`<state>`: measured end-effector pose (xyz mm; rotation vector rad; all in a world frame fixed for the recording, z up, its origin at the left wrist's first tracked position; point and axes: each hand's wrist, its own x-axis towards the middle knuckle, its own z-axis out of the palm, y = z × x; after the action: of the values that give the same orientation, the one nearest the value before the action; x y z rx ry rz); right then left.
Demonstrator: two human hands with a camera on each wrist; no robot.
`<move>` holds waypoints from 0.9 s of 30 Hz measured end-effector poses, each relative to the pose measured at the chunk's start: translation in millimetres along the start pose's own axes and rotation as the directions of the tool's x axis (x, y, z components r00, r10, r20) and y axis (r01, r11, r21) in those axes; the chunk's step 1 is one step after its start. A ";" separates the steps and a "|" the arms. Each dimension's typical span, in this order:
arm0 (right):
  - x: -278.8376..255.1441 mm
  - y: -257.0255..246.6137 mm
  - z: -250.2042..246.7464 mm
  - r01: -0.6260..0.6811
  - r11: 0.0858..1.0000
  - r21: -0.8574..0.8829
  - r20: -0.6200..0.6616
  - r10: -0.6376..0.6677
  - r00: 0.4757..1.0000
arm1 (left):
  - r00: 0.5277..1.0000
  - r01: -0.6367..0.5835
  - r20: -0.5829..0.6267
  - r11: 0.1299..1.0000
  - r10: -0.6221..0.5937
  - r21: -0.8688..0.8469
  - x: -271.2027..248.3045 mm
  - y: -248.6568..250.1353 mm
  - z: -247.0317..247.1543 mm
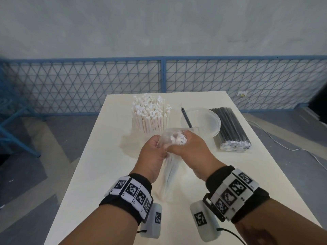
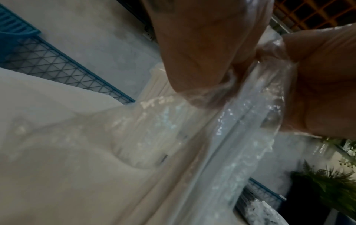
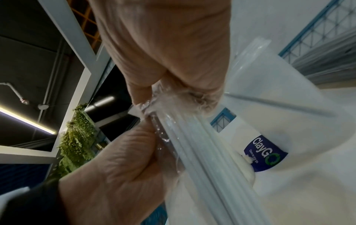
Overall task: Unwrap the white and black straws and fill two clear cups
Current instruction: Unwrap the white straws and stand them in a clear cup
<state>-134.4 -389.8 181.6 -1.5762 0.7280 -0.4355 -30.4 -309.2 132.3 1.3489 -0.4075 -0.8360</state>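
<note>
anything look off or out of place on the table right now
One thing: a single black straw leans alone in the otherwise empty clear cup, while the black straw pack lies still wrapped. Nothing looks spilled or damaged.

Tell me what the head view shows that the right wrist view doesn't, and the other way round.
Only the head view shows the clear cup packed with white paper-wrapped straws, the second clear cup holding one black straw, and the sealed pack of black straws. Only the right wrist view shows a blue ClayGo sticker and green plants. Both show the left hand and right hand gripping the clear plastic bag of white straws.
</note>
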 end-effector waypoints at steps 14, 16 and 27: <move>9.1 -36.4 -37.4 0.157 0.956 0.250 -0.211 -0.104 0.972 | 0.990 -0.121 0.105 0.934 0.090 0.336 -6.8 -2.0 -15.3; 10.7 -46.0 -44.3 0.221 0.930 0.293 -0.278 -0.139 0.950 | 0.987 -0.104 0.152 0.946 0.059 0.306 -11.7 0.0 -15.2; 0.4 -53.1 -26.9 0.062 0.966 0.250 0.032 -0.072 0.997 | 0.939 -0.164 0.343 0.900 0.017 0.405 -18.4 11.0 8.4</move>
<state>-141.3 -409.1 237.5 -1.3717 0.5663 -0.5228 -45.1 -301.6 148.3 1.5784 -0.9608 -0.9320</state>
